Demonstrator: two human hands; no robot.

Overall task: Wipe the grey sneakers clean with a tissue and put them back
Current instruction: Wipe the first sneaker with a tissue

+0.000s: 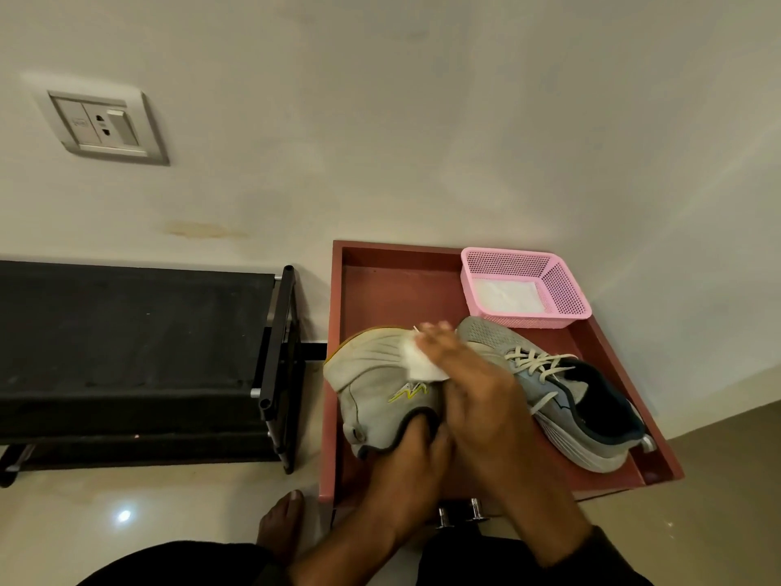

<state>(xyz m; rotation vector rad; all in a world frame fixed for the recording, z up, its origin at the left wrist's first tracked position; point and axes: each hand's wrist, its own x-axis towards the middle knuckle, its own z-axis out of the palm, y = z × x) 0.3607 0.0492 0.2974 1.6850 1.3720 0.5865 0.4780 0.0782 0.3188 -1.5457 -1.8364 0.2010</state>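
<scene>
A grey sneaker (380,374) with a yellow logo is held up over the left part of the red drawer (397,281). My left hand (416,441) reaches into its opening and grips it from inside. My right hand (469,387) presses a folded white tissue (420,363) against the sneaker's upper side, the fingers laid over the tissue. The second grey sneaker (562,391), with cream laces and a dark lining, lies inside the drawer to the right, toe pointing toward the wall.
A pink mesh basket (566,289) with white tissues inside sits at the drawer's back right corner. A black shoe rack (139,344) stands to the left against the wall. A bare foot (281,522) rests on the tiled floor below. A wall socket (105,126) is upper left.
</scene>
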